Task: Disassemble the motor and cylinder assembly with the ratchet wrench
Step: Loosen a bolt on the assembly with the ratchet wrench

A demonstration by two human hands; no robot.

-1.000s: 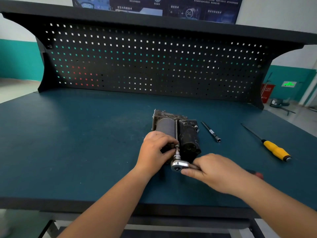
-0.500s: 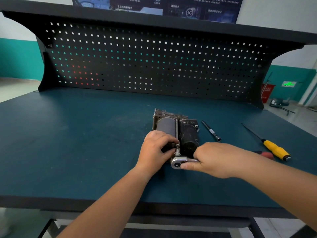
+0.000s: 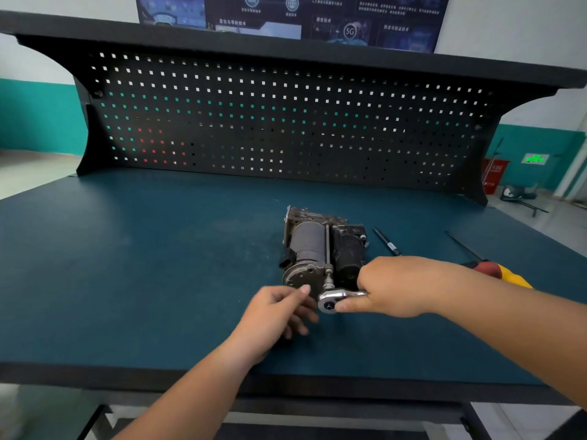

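On the dark teal bench top [image 3: 127,265], left of centre, the left hand [image 3: 276,308] hangs with fingers loosely curled and holds nothing; its forefinger tip lies at the near end cap of the motor and cylinder assembly [image 3: 313,246], contact not confirmable. The assembly lies at mid-bench, long axis running away from the person. At its near end the ratchet wrench [image 3: 333,298] sits on a fastener between the grey cylinder and the black motor. The right hand [image 3: 397,285] is closed firmly round the wrench handle. Right of the assembly lies a slim metal bar [image 3: 386,241], apart from it. Farther right, a yellow-handled screwdriver [image 3: 514,277] is partly hidden behind the right forearm.
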